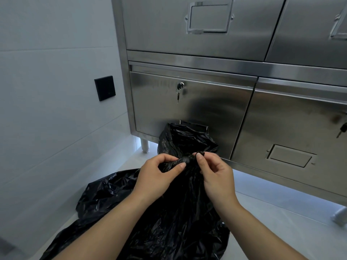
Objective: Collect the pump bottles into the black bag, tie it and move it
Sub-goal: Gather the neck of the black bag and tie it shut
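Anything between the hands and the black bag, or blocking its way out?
Nothing visible between them: the left hand and right hand both pinch the gathered neck of the black bag. The steel cabinet stands directly behind the bag, whose loose top rises in front of the lower door. The destination is out of view.

Bag [169, 212]: glossy black, creased. Cabinet [216, 102] beyond the hands: brushed silver steel. Wall plate [104, 88], left of the hands: matte black. Wall tiles [56, 72]: pale grey-white.
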